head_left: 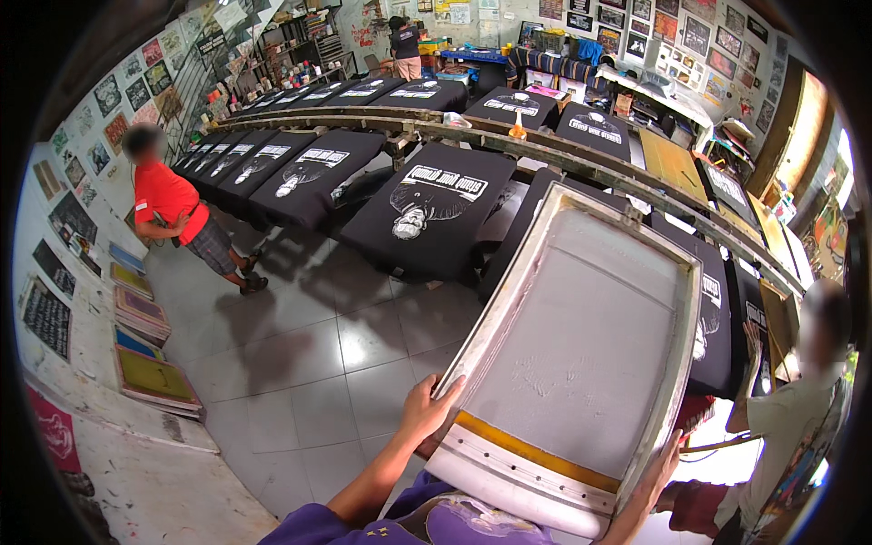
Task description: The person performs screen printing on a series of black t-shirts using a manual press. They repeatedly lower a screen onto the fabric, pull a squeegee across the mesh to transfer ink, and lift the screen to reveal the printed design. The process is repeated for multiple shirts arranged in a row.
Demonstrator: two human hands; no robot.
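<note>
Both hands clamp the screen (581, 354): left hand (425, 411) and right hand (656, 472) on its side rails. Stiff, light-looking frame; fragile mesh between.

Right hand (656, 472) half behind screen frame (672, 363) (fingers only)

grey tiled floor (318, 363), poster-covered walls (100, 109)

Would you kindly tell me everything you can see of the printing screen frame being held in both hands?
The printing screen frame is a large rectangle with a pale metal-looking border around whitish-grey mesh. A yellow-orange band crosses the near end above a white strip. It is held tilted, its far end over a black shirt. The left hand grips its near left edge and the right hand its near right edge.
</note>
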